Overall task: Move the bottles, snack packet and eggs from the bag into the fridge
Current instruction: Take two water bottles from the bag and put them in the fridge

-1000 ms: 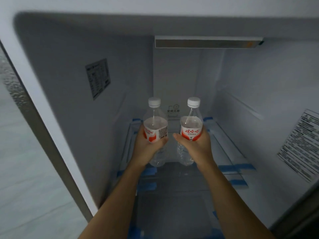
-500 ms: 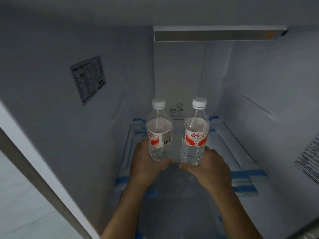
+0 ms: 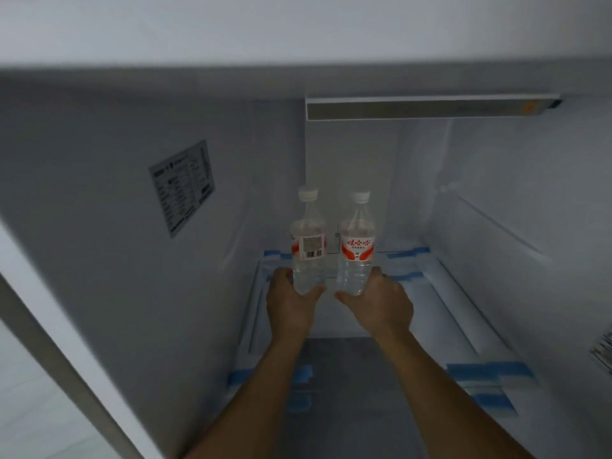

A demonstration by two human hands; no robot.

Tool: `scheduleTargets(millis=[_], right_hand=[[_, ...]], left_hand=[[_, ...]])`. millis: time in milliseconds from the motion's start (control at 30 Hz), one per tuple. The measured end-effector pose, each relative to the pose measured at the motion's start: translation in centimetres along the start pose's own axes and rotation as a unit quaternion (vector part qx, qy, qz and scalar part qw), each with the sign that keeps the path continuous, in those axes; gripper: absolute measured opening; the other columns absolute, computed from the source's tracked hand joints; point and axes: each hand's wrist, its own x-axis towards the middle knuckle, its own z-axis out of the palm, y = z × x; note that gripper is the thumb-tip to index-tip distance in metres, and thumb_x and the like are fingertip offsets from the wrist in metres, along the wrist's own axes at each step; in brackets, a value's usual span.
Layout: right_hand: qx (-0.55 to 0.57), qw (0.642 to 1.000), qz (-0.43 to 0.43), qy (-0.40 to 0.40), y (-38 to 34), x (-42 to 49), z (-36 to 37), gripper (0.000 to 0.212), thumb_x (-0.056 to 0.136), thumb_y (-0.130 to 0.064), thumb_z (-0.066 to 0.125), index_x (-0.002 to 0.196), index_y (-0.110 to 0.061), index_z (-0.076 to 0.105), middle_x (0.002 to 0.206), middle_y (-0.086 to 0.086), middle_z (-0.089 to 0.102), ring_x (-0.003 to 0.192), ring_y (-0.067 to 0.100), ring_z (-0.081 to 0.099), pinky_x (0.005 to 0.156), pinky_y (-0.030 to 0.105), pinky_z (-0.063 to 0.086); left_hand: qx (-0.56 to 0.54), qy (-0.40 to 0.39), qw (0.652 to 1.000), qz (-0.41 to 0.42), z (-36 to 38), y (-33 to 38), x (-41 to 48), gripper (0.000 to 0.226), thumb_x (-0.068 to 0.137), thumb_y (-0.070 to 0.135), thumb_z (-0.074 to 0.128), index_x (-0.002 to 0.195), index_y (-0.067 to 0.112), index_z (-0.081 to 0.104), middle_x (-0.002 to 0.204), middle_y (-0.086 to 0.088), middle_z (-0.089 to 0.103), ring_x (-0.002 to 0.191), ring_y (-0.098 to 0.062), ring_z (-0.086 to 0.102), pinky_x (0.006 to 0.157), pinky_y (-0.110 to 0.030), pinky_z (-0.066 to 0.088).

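Note:
Two clear water bottles with white caps and red-and-white labels stand upright side by side deep inside the fridge. My left hand (image 3: 291, 304) grips the base of the left bottle (image 3: 308, 241), whose barcode faces me. My right hand (image 3: 381, 303) grips the base of the right bottle (image 3: 357, 243), whose red lettering faces me. Both bottles are at the back of the glass shelf (image 3: 427, 293). The bag, snack packet and eggs are out of view.
The fridge interior is dim and white. A printed sticker (image 3: 182, 187) is on the left wall, another sticker (image 3: 602, 352) at the right edge. A light bar (image 3: 430, 109) runs across the top. Blue tape strips (image 3: 486, 371) hold the shelf edges. The fridge's left frame (image 3: 49, 352) borders the view.
Both hands have pushed the two bottles further back into the fridge, and their grip has slid from the labels down to the bottle bases. The view has moved closer in.

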Motion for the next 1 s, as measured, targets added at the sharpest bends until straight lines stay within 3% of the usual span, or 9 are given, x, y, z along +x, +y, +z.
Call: scheduleTargets(millis=[100,333,500,633,767,867,1000], right_hand=[[-0.059,0.997,-0.02,0.041,-0.3,1.1,1.1,0.073,0.072,-0.076,0.069,0.112,-0.015,0.061,0.099,0.005,0.071,0.086,0.022,0.068,0.076,0.034,0.057],[-0.08,0.996,-0.018,0.02,-0.3,3.5,1.8,0.072,0.073,-0.081,0.063,0.103,-0.015,0.063,0.096,0.003,0.071,0.088,0.02,0.067,0.074,0.03,0.051],[-0.1,0.995,-0.016,0.004,0.3,3.8,2.1,0.074,0.073,-0.082,0.06,0.106,-0.016,0.061,0.1,0.003,0.068,0.092,0.02,0.064,0.078,0.033,0.052],[-0.112,0.992,-0.056,0.022,1.1,2.5,1.2,0.061,0.08,-0.065,0.067,0.108,-0.011,0.062,0.099,0.007,0.067,0.092,0.025,0.064,0.078,0.036,0.051],[-0.165,0.966,-0.163,0.111,1.5,-0.5,-0.8,0.044,0.073,-0.04,0.078,0.101,-0.007,0.071,0.086,0.011,0.068,0.078,0.031,0.065,0.071,0.04,0.05],[-0.136,0.964,-0.18,0.138,2.3,-3.7,-2.3,0.046,0.075,-0.038,0.075,0.111,-0.01,0.071,0.099,0.011,0.071,0.091,0.031,0.066,0.081,0.043,0.052],[-0.092,0.969,-0.196,0.12,4.6,-9.2,-3.9,0.046,0.083,-0.04,0.059,0.119,-0.012,0.069,0.118,0.01,0.068,0.111,0.03,0.063,0.094,0.048,0.051]], left_hand=[[0.027,0.013,1.0,0.007,1.0,-0.6,1.2,0.048,0.074,0.033,0.086,0.109,0.013,0.06,0.107,-0.002,0.066,0.095,-0.02,0.065,0.075,-0.029,0.052],[0.047,-0.021,0.999,0.002,1.9,-0.7,3.3,0.04,0.083,0.029,0.08,0.113,0.011,0.062,0.112,-0.007,0.07,0.094,-0.018,0.064,0.075,-0.025,0.046],[0.048,-0.027,0.998,0.005,2.2,-1.0,3.2,0.04,0.083,0.03,0.079,0.115,0.013,0.062,0.114,-0.006,0.069,0.099,-0.019,0.065,0.083,-0.032,0.054],[0.04,-0.046,0.998,0.024,1.5,-0.5,1.8,0.047,0.086,0.025,0.076,0.125,0.01,0.055,0.121,-0.005,0.061,0.105,-0.013,0.057,0.081,-0.019,0.04],[0.083,-0.096,0.984,0.125,-0.7,-0.7,-2.0,0.058,0.088,0.024,0.071,0.14,0.013,0.046,0.128,-0.002,0.052,0.112,-0.013,0.05,0.091,-0.019,0.037],[0.164,-0.11,0.95,0.243,-2.8,-1.6,-5.3,0.058,0.088,0.039,0.059,0.14,0.014,0.05,0.131,-0.004,0.057,0.115,-0.019,0.053,0.097,-0.032,0.046],[0.202,-0.135,0.909,0.338,-5.6,-1.5,-9.1,0.06,0.083,0.04,0.054,0.137,0.012,0.055,0.132,-0.007,0.06,0.119,-0.023,0.056,0.103,-0.035,0.045]])
